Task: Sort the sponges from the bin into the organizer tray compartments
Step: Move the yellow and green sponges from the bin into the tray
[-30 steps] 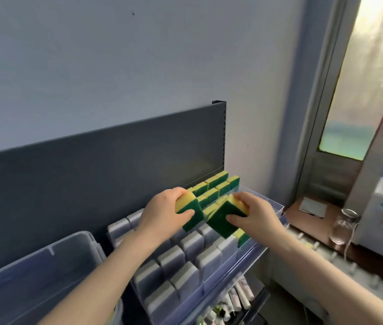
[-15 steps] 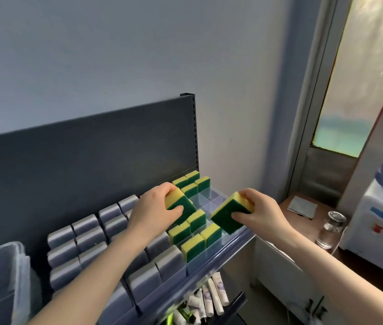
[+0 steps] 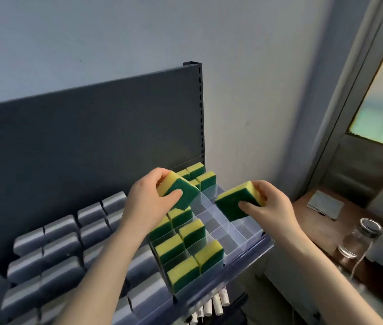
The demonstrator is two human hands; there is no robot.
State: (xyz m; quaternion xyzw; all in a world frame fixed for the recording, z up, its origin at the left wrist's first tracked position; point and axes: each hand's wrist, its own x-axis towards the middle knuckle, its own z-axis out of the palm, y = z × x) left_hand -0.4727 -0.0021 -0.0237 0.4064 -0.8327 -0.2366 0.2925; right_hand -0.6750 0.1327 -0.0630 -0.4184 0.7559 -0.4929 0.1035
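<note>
Since a second ago the hands have drawn apart. The two sponges, then almost touching, now have a clear gap between them, and the right one has swung out over the right side of the organizer tray point(image 3: 235, 231).

Hands: the left hand point(image 3: 149, 204) pinches the left sponge point(image 3: 181, 191), thumb on the green scouring face and fingers curled over the yellow foam. It hangs above the tray's far-left part. The right hand point(image 3: 273, 208) pinches the right sponge point(image 3: 235, 201) the same way, holding it tilted above the tray's bare right columns.

Handling, by my judgement: light, soft foam that gives under the fingers. The green face is rough, so there is little slip, and nothing is fragile. Best taken across the thickness at one end, leaving the other end free to drop edgewise into a slot.

Containers: the tray is clear plastic, split into small compartments. The stored sponges point(image 3: 189, 250) stand on edge in its near-left compartments, with a few more at its far corner. Its middle and right compartments hold nothing. Left of the tray are rows of grey blocks point(image 3: 59, 233). Right of it stands a glass jar point(image 3: 361, 238). The bin is not plainly in view.
</note>
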